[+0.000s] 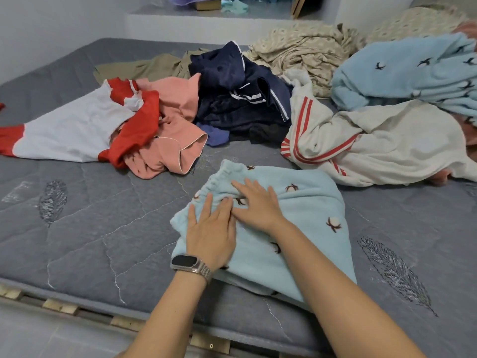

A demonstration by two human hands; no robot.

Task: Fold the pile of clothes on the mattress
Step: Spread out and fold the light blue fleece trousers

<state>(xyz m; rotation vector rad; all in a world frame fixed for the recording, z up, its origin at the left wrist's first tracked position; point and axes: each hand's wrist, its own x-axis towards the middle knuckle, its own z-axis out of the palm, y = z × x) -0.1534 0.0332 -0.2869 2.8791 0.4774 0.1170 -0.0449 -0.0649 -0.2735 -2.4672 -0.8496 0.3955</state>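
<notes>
I press my left hand [210, 237] and right hand [254, 204] flat, fingers straight and gripping nothing, on the folded light-blue fleece garment [296, 228] at the near edge of the mattress [103, 241]. Risk: the thick fleece may spring open on release; the unfolded pile [232, 99] lies well apart behind

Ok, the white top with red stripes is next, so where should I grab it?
Probably take the white top with red stripes at its striped near-left edge, which lies exposed on the mattress. Come from the front: its far right side is tucked under the blue fleece bundle. Both the left hand and right hand currently press the folded blue garment.
</notes>
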